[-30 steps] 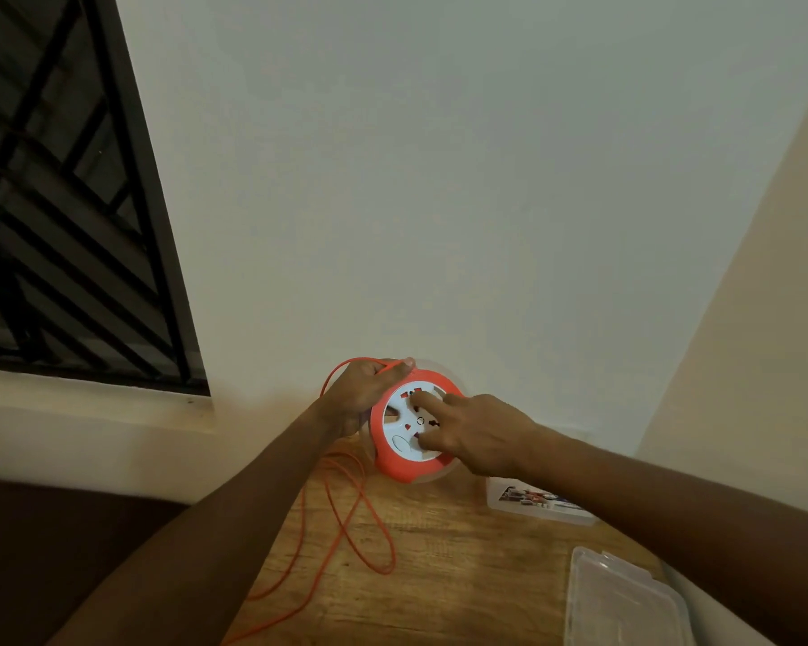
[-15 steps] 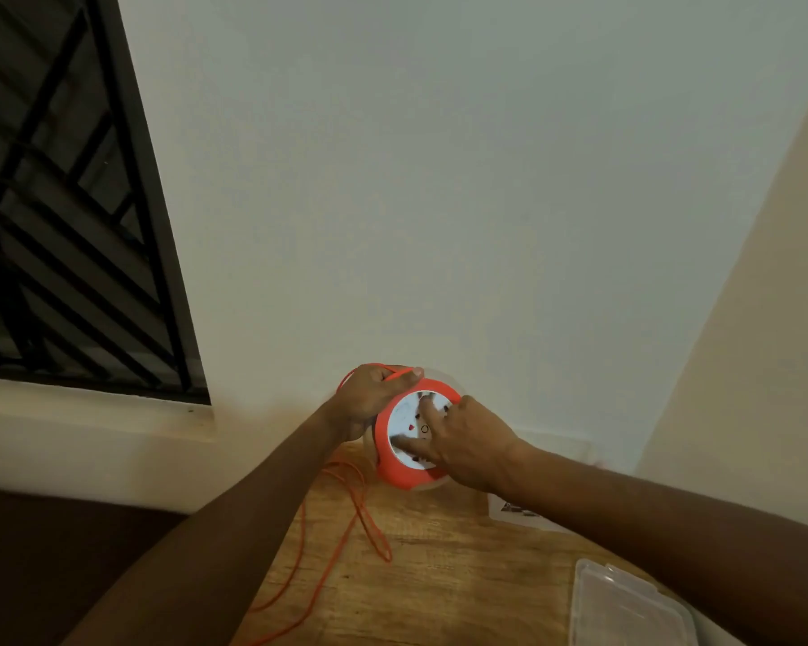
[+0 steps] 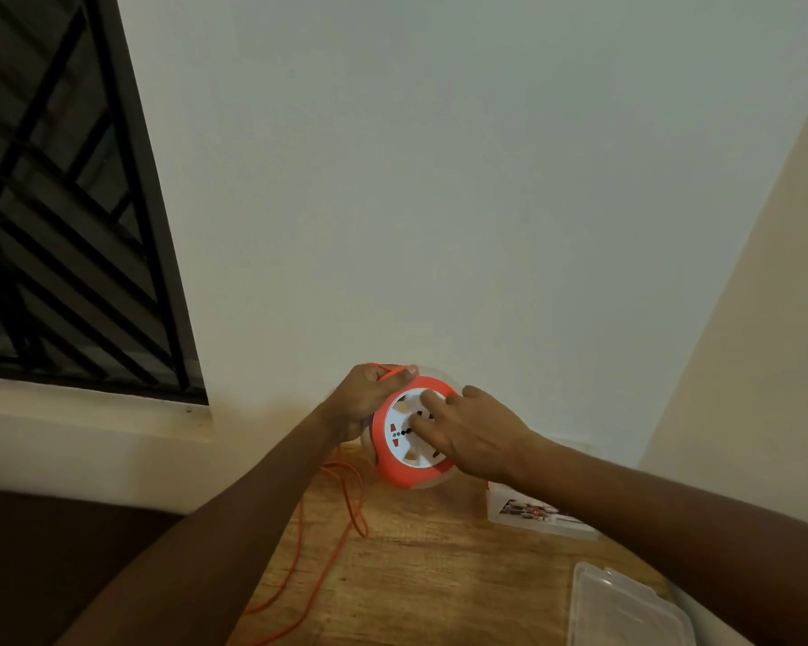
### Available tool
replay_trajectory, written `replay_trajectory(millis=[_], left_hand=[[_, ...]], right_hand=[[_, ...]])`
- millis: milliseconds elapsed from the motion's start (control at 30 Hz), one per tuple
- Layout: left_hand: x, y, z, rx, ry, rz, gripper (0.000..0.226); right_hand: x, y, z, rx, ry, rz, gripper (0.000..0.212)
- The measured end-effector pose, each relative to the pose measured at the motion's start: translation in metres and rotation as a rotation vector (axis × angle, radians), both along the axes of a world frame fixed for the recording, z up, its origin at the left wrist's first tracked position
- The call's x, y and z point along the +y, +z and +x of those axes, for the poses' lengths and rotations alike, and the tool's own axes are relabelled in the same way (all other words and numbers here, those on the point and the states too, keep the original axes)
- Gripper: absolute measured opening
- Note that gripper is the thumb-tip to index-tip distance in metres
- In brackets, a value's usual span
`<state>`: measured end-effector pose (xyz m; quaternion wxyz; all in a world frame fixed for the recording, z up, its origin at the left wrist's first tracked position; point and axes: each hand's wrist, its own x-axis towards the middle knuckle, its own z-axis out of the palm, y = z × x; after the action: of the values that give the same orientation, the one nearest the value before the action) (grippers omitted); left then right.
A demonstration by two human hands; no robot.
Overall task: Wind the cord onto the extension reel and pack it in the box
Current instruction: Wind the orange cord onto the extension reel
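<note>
Head view: the reel (image 3: 409,440) is held above the far end of the table (image 3: 421,566), close to the wall (image 3: 439,179). The left hand (image 3: 362,403) curls around its upper left rim, fingers closed, thumb pinching the cord (image 3: 388,373) against the top edge. The right hand (image 3: 472,431) lies on the white face, fingers (image 3: 432,405) spread and pressing on the socket plate; it grips nothing that can be told. The reel is a round drum with a smooth orange rim, a white disc with socket holes, and a clear flange behind. The thin orange cord drops from under the left hand and lies in loose loops on the table's left side, running off the near edge. The table is grainy light wood. A clear box (image 3: 539,512) with a printed label sits to the right, partly hidden by the right forearm; a clear plastic lid (image 3: 626,608) lies at the near right corner. The table's middle is bare. A barred window (image 3: 66,202) stands at left.
</note>
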<state>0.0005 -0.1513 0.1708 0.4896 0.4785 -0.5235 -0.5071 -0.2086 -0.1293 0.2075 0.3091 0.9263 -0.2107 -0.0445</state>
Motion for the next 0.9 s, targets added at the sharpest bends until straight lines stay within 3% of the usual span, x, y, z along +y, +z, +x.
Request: replay_trajectory(millis=[133,433,533,733,900], left_hand=[[0.0,-0.001,0.0,-0.021,-0.021,-0.002,0.034],[0.0,-0.003,-0.002,-0.096,-0.048,0.001,0.04],[-0.002,-0.001,-0.004,-0.075,-0.047,-0.006,0.03],[-0.004,0.002,-0.006,-0.086,-0.006,0.0,0.03],[-0.004,0.004,-0.01,-0.079,0.026,0.005,0.034]], right_hand=[[-0.002,0.006,-0.005,0.133,0.144,0.08,0.055],[0.0,0.003,-0.001,0.209,0.043,0.117,0.061],[0.003,-0.003,0.003,0.207,0.006,0.072,0.061],[0.009,-0.003,0.014,0.129,-0.103,0.016,0.07],[0.01,-0.013,0.016,-0.089,-0.324,0.178,0.082]])
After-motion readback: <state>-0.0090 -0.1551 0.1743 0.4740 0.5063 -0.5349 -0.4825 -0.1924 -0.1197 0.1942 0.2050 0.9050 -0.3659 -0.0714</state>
